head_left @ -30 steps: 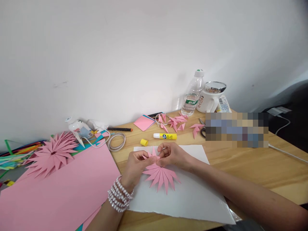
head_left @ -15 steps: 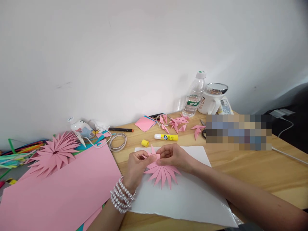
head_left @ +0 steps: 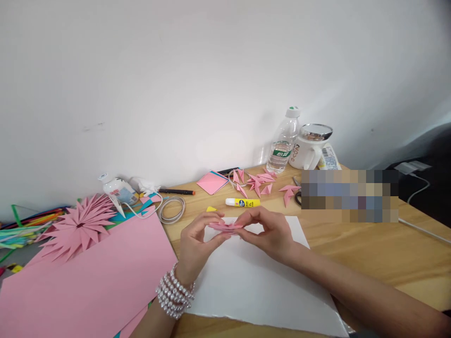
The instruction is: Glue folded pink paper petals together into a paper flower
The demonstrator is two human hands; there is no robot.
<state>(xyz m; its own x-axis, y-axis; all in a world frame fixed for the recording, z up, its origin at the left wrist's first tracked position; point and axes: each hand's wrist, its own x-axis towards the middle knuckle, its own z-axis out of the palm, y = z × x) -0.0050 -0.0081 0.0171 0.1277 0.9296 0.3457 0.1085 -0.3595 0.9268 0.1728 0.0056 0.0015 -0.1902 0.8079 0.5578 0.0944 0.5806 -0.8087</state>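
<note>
Between both hands I hold a pink folded-paper flower, seen nearly edge-on above a white board. My left hand, with a beaded bracelet at the wrist, pinches its left side, thumb below and fingers above. On the right side my right hand grips it between thumb and fingertips. Much of the flower is hidden by the fingers. Just behind the hands lie a yellow glue stick and its yellow cap, which is partly covered.
A larger pink paper flower rests on pink sheets at left. Loose folded pink pieces, square papers, a water bottle, a white mug and scissors stand or lie toward the wall.
The paper flower has tilted from face-up with its points fanned out to almost edge-on. Both hands stay on it, and my right hand has shifted slightly right.
</note>
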